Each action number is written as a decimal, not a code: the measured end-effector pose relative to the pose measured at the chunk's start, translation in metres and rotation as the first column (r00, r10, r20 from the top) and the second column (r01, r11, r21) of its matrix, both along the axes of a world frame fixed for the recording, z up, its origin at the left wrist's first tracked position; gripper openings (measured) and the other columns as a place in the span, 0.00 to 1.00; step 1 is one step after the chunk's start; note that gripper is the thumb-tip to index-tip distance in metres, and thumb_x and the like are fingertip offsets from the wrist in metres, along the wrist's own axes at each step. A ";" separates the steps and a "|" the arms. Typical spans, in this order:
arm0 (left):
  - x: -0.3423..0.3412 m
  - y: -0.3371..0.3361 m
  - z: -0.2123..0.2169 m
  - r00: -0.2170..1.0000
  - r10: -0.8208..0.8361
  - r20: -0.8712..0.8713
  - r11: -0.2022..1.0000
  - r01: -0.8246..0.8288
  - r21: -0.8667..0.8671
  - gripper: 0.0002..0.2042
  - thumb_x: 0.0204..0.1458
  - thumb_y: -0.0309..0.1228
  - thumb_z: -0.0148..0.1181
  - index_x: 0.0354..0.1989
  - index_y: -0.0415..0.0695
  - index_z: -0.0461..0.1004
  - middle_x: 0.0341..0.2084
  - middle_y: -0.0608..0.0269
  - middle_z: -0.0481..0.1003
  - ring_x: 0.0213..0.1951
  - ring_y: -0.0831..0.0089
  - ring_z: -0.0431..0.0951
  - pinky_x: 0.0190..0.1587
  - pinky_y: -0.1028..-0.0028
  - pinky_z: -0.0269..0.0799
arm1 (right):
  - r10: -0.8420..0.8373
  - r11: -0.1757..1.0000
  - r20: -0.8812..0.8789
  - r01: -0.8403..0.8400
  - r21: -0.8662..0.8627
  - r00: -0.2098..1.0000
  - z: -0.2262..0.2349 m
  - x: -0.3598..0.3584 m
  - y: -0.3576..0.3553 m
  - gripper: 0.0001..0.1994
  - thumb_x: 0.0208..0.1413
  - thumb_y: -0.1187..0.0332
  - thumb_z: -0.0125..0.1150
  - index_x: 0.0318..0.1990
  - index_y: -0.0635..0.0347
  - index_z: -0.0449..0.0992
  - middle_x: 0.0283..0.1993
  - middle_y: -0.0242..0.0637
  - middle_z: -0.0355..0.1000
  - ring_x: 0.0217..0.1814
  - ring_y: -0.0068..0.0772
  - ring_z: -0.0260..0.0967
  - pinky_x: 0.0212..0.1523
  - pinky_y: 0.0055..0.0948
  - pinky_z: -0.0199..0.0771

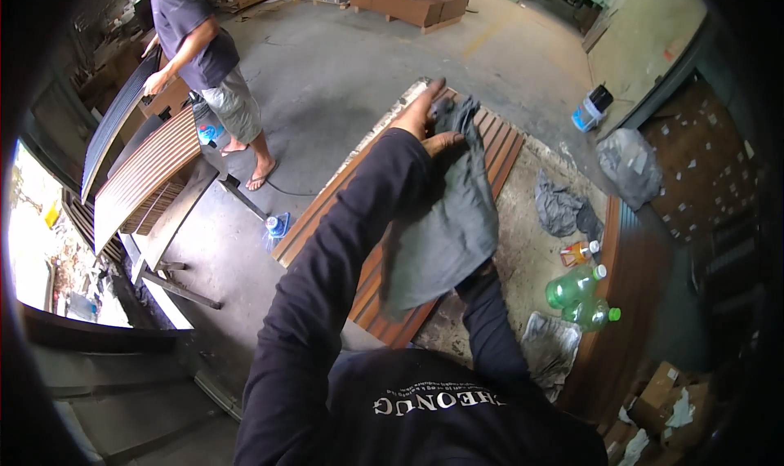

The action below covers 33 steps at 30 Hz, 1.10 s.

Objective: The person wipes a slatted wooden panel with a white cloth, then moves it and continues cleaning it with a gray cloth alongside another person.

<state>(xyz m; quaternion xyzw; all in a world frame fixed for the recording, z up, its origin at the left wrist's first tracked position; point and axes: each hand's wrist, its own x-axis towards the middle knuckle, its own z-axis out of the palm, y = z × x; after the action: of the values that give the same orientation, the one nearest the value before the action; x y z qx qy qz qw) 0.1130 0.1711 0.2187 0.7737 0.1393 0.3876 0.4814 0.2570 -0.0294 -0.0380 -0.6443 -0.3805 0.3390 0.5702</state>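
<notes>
My left hand [429,123] is raised over the far part of a brown slatted panel [371,290], gripping the upper end of a grey cloth [449,229]. The cloth hangs down over the panel and is slightly blurred at its lower left edge. My right forearm [490,311] reaches up behind the cloth's lower right side. The cloth covers nearly all of my right hand, so its fingers cannot be made out. The panel lies lengthwise on a worn, stained work table [453,323].
At right on the table are a crumpled grey cloth [559,205], a small orange bottle [578,254], green bottles [576,286] and a pale rag [549,347]. A person [200,49] at far left handles a dark panel [122,115] beside stacked slatted panels [151,176].
</notes>
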 end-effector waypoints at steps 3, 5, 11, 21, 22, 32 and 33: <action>-0.032 0.017 -0.003 0.775 0.271 -0.571 0.949 -0.116 0.293 0.36 0.44 0.56 0.55 0.59 0.50 0.56 0.47 0.44 0.70 0.50 0.52 0.69 0.53 0.66 0.63 | -0.066 0.987 0.113 0.082 -0.140 0.991 -0.015 -0.027 -0.028 0.22 0.49 0.74 0.53 0.54 0.61 0.63 0.52 0.47 0.65 0.56 0.40 0.62 0.56 0.34 0.61; -0.090 0.070 -0.062 0.734 0.488 -0.472 0.861 -0.316 0.398 0.30 0.45 0.54 0.54 0.56 0.52 0.62 0.46 0.51 0.71 0.50 0.56 0.69 0.53 0.66 0.63 | -0.088 0.955 0.219 0.145 -0.259 0.972 0.019 -0.058 -0.054 0.24 0.46 0.70 0.59 0.53 0.61 0.64 0.48 0.45 0.69 0.53 0.40 0.65 0.52 0.35 0.64; -0.206 0.065 -0.193 0.363 0.400 -0.841 0.912 -0.246 0.327 0.29 0.53 0.57 0.38 0.47 0.45 0.70 0.44 0.46 0.71 0.49 0.53 0.69 0.52 0.61 0.62 | 0.080 0.995 0.768 -0.010 -0.095 0.636 0.113 -0.147 -0.006 0.26 0.35 0.58 0.70 0.46 0.53 0.72 0.54 0.40 0.65 0.57 0.43 0.61 0.57 0.41 0.59; -0.213 0.057 -0.223 0.479 0.249 -0.841 0.892 -0.451 0.007 0.26 0.55 0.52 0.38 0.33 0.39 0.73 0.31 0.44 0.74 0.38 0.51 0.74 0.42 0.60 0.69 | 0.059 0.936 0.945 0.310 -0.164 0.320 0.046 -0.121 0.138 0.20 0.44 0.59 0.61 0.47 0.51 0.68 0.47 0.37 0.66 0.49 0.42 0.61 0.48 0.47 0.58; -0.212 0.057 -0.224 0.509 0.255 -0.822 0.899 -0.437 0.007 0.25 0.55 0.51 0.39 0.34 0.39 0.73 0.31 0.45 0.75 0.38 0.51 0.74 0.42 0.61 0.69 | 0.038 0.930 0.947 0.337 -0.150 0.319 0.049 -0.120 0.147 0.22 0.44 0.59 0.61 0.47 0.54 0.65 0.45 0.41 0.66 0.48 0.46 0.61 0.47 0.46 0.60; -0.219 0.054 -0.221 0.510 0.304 -0.804 0.886 -0.462 0.042 0.23 0.55 0.47 0.41 0.35 0.36 0.72 0.31 0.41 0.74 0.36 0.48 0.75 0.42 0.60 0.69 | 0.306 0.942 0.849 -0.006 -0.336 0.431 0.061 -0.265 0.075 0.15 0.46 0.64 0.57 0.44 0.53 0.70 0.41 0.40 0.67 0.45 0.45 0.63 0.46 0.40 0.61; -0.220 0.054 -0.220 0.503 0.313 -0.806 0.882 -0.468 0.050 0.23 0.55 0.46 0.41 0.35 0.36 0.72 0.31 0.41 0.74 0.36 0.49 0.75 0.42 0.60 0.69 | 0.340 0.931 0.835 -0.034 -0.362 0.433 0.061 -0.264 0.079 0.16 0.46 0.63 0.58 0.43 0.54 0.70 0.39 0.39 0.68 0.43 0.45 0.64 0.45 0.39 0.62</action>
<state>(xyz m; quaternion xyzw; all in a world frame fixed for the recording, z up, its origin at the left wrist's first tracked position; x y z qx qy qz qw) -0.1073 0.2256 -0.0012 0.7657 0.5429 0.0875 0.3335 -0.0073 0.0497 0.0231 -0.7547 -0.6364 0.0672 0.1443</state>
